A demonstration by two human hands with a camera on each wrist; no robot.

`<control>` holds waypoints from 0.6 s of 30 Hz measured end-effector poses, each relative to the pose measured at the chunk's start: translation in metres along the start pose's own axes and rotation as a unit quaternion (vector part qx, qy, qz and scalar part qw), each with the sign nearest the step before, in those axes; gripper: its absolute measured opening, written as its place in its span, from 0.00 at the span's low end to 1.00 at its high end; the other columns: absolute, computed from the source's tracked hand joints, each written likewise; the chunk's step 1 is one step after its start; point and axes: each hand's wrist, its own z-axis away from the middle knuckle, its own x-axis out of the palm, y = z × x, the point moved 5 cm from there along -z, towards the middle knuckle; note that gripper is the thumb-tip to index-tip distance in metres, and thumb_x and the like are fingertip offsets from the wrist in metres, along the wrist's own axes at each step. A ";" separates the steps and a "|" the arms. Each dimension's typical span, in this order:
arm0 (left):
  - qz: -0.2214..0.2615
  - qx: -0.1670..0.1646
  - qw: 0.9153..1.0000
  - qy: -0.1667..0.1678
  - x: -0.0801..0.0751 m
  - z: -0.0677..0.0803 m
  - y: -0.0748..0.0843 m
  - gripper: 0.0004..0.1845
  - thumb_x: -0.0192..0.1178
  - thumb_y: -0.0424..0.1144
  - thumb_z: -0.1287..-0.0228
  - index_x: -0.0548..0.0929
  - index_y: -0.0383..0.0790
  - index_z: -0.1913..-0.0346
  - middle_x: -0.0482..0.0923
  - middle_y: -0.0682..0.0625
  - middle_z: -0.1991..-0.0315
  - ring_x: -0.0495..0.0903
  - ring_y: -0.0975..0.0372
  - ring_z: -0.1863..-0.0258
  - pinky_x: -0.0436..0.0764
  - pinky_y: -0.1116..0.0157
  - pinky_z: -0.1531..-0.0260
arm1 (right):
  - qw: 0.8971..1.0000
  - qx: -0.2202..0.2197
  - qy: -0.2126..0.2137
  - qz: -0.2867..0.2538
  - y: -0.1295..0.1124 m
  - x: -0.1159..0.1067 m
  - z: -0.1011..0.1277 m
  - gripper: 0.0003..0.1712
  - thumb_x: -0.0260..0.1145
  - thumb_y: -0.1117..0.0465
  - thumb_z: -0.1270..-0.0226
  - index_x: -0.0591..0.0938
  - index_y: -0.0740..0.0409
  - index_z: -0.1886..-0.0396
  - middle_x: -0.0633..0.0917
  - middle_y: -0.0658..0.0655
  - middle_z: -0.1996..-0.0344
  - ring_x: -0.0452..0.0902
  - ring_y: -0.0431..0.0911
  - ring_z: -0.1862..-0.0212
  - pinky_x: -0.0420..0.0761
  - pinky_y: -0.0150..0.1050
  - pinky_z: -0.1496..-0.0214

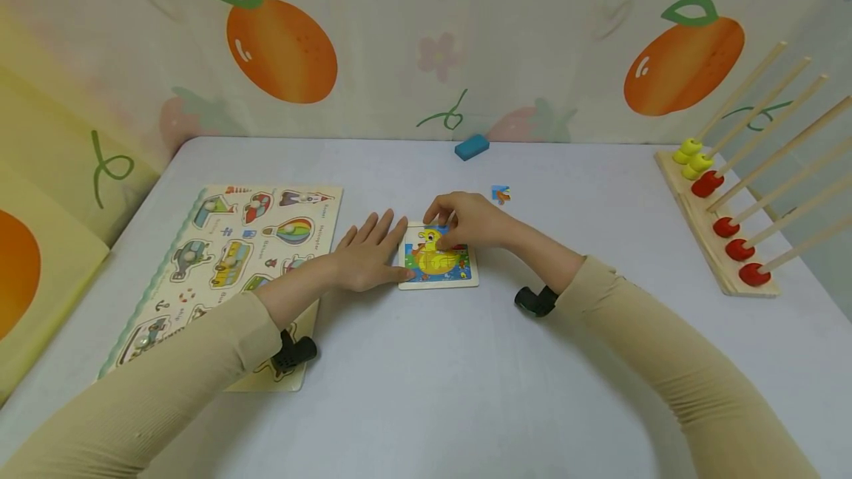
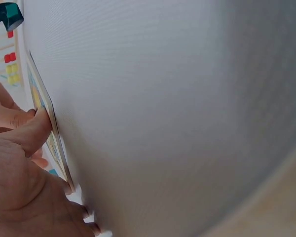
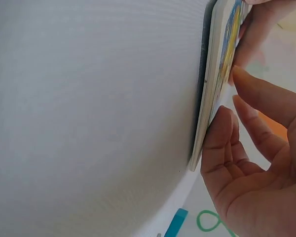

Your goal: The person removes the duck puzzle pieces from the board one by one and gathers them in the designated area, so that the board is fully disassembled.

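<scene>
Duck puzzle (image 1: 438, 257): one small square board, lying flat near the middle of the tabletop (image 1: 426, 375). Left hand (image 1: 368, 253) flat beside it, fingers straight, fingertips against the board's left edge, holding nothing. Right hand (image 1: 466, 220) over the board's far edge, fingers curled down onto the picture; whether a piece is pinched, cannot tell. One loose puzzle piece (image 1: 501, 194), blue and orange, just beyond the right hand. One blue block (image 1: 472, 146) at the far edge, middle. One large vehicle peg puzzle (image 1: 226, 265) along the left side, partly under the left forearm. One wooden rod rack (image 1: 728, 198) at the right edge: two yellow beads, four red beads counted.
</scene>
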 end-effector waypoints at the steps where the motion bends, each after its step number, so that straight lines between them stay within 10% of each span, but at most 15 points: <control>1: 0.000 0.000 1.000 0.000 0.000 0.000 0.000 0.48 0.47 0.64 0.37 0.34 0.50 0.26 0.23 0.46 0.25 0.25 0.48 0.25 0.35 0.42 0.29 | 1.000 -0.004 -0.001 0.001 0.000 0.000 0.000 0.20 0.72 0.60 0.47 0.80 0.52 0.53 0.79 0.55 0.61 0.74 0.46 0.64 0.76 0.32 0.60; 18: 0.003 0.006 1.000 -0.011 -0.004 0.006 0.004 0.47 0.46 0.63 0.36 0.33 0.47 0.26 0.22 0.45 0.25 0.23 0.47 0.26 0.33 0.41 0.29 | 0.998 -0.031 0.000 0.058 -0.004 0.007 0.001 0.19 0.70 0.56 0.44 0.78 0.48 0.51 0.79 0.56 0.61 0.71 0.47 0.61 0.73 0.34 0.59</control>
